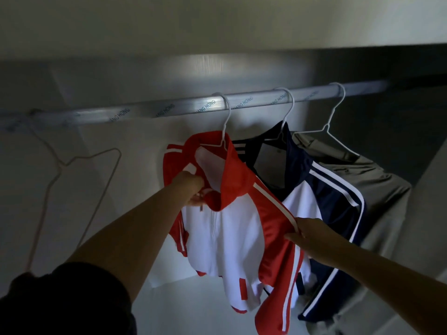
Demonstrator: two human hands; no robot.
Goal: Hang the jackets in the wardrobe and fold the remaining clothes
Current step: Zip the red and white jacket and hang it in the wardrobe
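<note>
The left hand [193,189] has its fingers curled round the front of the red jacket [232,228], just under the collar where the opening begins. The right hand [307,235] pinches the same jacket's sleeve along its white stripe, thumb and fingers closed on the cloth.

The red and white jacket hangs from a white hanger [227,117] hooked over the rail [169,108], near the rail's middle. Further right along the rail a navy jacket [321,189] with white stripes hangs on its own hanger, touching the red one. A grey jacket [377,184] hangs beyond it, near the rail's right end. Below the rail's left end hangs an empty hanger [72,163].
</note>
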